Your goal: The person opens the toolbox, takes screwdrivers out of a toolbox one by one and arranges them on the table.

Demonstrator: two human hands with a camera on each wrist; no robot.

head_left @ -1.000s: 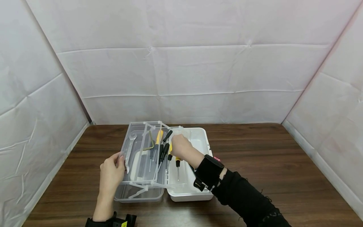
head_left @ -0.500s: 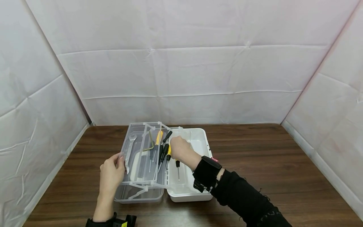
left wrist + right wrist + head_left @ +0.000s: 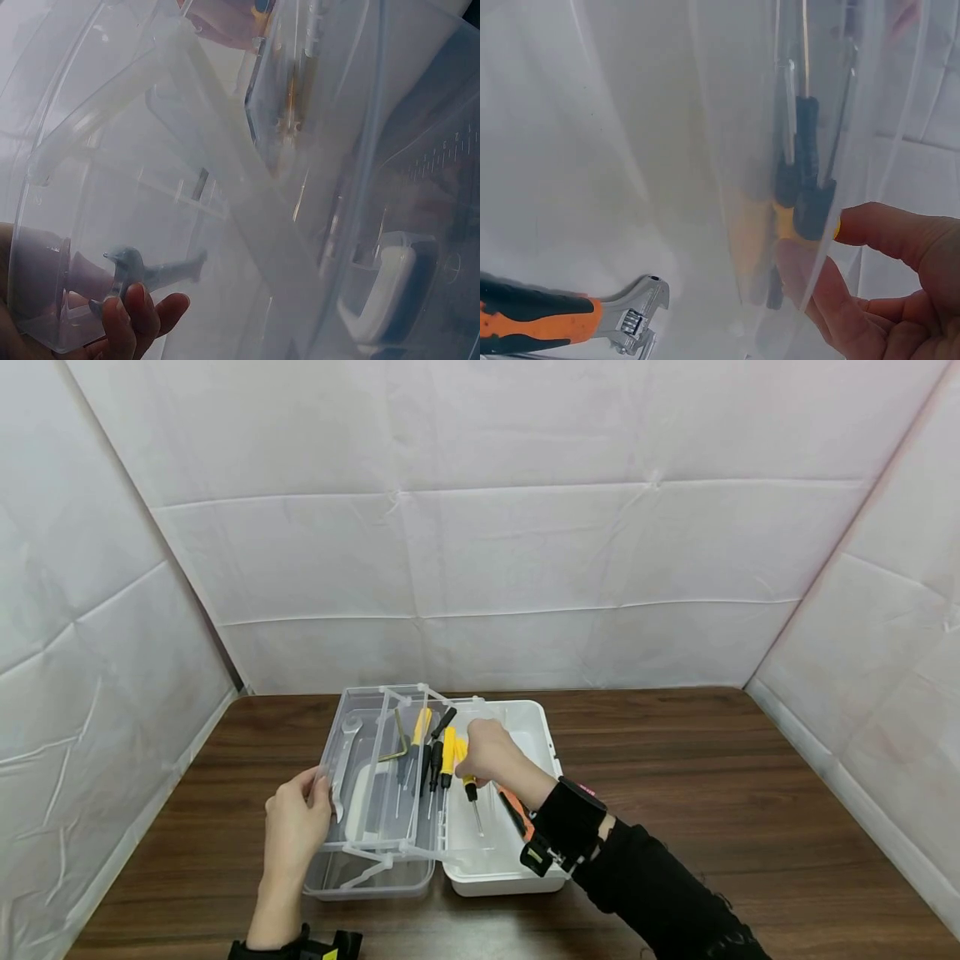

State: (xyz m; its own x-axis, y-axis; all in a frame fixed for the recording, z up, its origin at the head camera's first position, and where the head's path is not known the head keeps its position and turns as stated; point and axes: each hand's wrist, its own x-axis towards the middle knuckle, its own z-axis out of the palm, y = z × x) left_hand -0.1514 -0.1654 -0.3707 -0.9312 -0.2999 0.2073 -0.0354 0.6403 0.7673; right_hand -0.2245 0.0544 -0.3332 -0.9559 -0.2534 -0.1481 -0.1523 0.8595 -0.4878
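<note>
A: What's everything sitting on?

B: The dark brown wooden bench [image 3: 720,793]. A clear plastic box with folding arms [image 3: 371,844] is sitting on the left, and a white plastic box [image 3: 504,882] is sitting right beside it.

A: What are the hands doing?

B: The left hand [image 3: 295,814] is pinching the clear box's left edge. The right hand [image 3: 495,753] is working over the white box's left part. An orange-and-black adjustable wrench [image 3: 570,319] is lying in the white box.

A: Is the right grip holding anything?

B: Yes, it's pinching a thin screwdriver with a yellow handle and black collar [image 3: 471,791]. That screwdriver is showing near where the boxes are meeting. I can't tell if it's touching plastic underneath.

A: How should they be doing this?

B: I think the left grip should be steadying the clear box, so nothing is wobbling. The right one should be pinching firmly and going slowly, so the metal isn't scraping the wall or bumping the yellow screwdriver next to it [image 3: 447,758].

A: Which way is the held one pointing?

B: Its metal tip is pointing toward the person and slightly right, and its handle is pointing away. Its long side is running back to front. I can't tell how much it's tilting.
</note>
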